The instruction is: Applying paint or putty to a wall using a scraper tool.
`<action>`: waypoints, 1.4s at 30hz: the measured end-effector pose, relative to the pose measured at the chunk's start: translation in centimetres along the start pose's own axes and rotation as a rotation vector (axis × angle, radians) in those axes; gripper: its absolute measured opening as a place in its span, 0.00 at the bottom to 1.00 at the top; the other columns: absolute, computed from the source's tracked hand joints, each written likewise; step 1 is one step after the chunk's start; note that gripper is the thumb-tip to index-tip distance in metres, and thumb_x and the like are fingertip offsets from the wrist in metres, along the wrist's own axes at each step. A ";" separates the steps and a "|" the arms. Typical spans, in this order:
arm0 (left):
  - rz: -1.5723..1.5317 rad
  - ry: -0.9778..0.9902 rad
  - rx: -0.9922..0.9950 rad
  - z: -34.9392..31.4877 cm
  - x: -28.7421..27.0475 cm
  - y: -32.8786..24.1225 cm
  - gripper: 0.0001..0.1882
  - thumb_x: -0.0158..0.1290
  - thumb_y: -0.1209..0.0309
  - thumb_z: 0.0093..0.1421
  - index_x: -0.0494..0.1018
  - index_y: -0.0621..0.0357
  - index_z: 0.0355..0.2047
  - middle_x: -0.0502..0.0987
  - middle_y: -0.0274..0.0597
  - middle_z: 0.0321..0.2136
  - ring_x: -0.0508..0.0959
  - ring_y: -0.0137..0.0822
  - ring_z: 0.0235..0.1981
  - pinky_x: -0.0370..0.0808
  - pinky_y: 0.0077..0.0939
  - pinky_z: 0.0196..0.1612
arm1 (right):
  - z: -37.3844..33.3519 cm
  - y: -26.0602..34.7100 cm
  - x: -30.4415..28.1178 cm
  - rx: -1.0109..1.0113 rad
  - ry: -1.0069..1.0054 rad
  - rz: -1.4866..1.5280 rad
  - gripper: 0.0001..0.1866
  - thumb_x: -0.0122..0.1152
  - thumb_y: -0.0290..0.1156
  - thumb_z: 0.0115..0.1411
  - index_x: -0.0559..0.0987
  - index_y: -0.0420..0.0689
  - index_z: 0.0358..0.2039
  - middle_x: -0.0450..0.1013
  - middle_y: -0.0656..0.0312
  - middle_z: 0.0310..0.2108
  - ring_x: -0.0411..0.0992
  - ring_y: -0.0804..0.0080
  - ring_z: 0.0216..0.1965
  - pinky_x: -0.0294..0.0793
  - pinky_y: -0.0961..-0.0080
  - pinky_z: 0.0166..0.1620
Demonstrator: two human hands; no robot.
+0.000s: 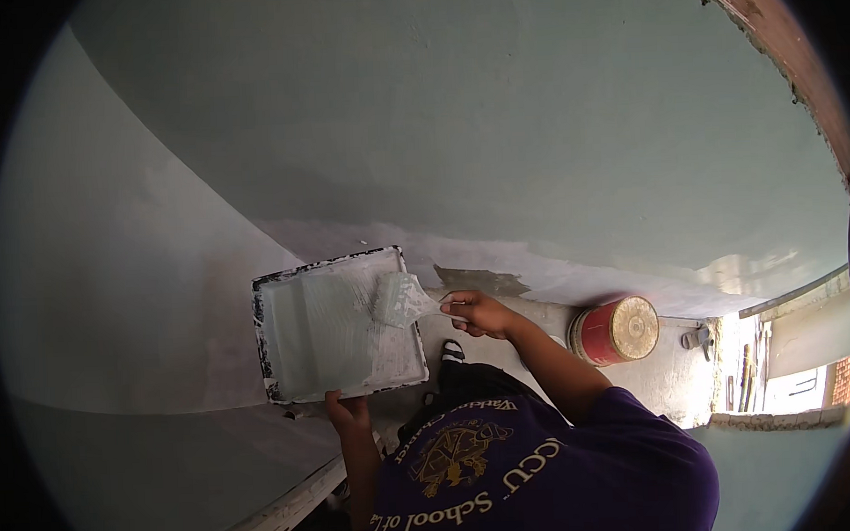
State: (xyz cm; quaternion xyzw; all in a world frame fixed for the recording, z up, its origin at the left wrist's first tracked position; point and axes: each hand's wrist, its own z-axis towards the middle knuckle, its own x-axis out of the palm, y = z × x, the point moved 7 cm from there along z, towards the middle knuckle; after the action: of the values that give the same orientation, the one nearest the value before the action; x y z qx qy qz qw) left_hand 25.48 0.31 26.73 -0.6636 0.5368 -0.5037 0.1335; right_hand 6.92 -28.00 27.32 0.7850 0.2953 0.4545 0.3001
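My left hand (348,413) grips the near rim of a paint tray (408,367), thumb over the edge and the other fingers hidden below. Pale green paint (329,334) coats much of the tray, which has a dark, white-splattered rim. In my right hand (478,313) is the handle of a wide paintbrush (403,301), fingers closed round it. The brush head, covered in pale green paint, lies over the right part of the tray. Whether its bristles press on the tray I cannot tell.
A pale green wall (533,149) curves across the far side, whitish along its base, with a dark patch (482,280). Another wall (116,258) rises at left. A red bucket (596,334) with a stained pale end stands right of my arm, near a bright opening (794,365).
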 end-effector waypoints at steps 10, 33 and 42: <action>-0.044 0.150 0.019 5.6 -1.6 0.7 0.28 0.46 0.73 0.46 0.62 0.63 0.51 0.68 0.48 0.47 0.68 0.47 0.50 0.66 0.45 0.54 | 4.9 -2.0 -2.4 -0.189 0.096 0.059 0.10 0.44 0.38 0.65 0.68 0.50 0.43 0.69 0.66 0.27 0.56 0.84 0.19 0.54 0.84 0.21; 2.375 0.060 0.804 26.8 -8.9 -7.6 0.21 0.51 0.58 0.59 0.73 0.61 0.45 0.78 0.44 0.36 0.78 0.33 0.34 0.74 0.23 0.31 | 3.1 -26.7 -28.2 -0.052 -1.569 0.206 0.13 0.55 0.34 0.54 0.72 0.42 0.38 0.74 0.57 0.26 0.72 0.68 0.30 0.68 0.70 0.34; 1.888 -0.259 1.589 26.3 -8.2 -11.7 0.38 0.56 0.31 0.38 0.69 0.55 0.29 0.67 0.36 0.22 0.66 0.35 0.19 0.65 0.36 0.24 | 0.3 -25.1 -28.5 0.093 -1.678 0.074 0.16 0.56 0.39 0.52 0.74 0.44 0.38 0.74 0.48 0.34 0.72 0.52 0.39 0.69 0.64 0.42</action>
State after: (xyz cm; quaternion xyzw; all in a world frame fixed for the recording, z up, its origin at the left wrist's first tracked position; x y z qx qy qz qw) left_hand 54.24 2.20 18.83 0.2023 0.3334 -0.3267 0.8609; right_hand -9.38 -32.80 -6.66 0.8832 -0.0333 -0.2831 0.3723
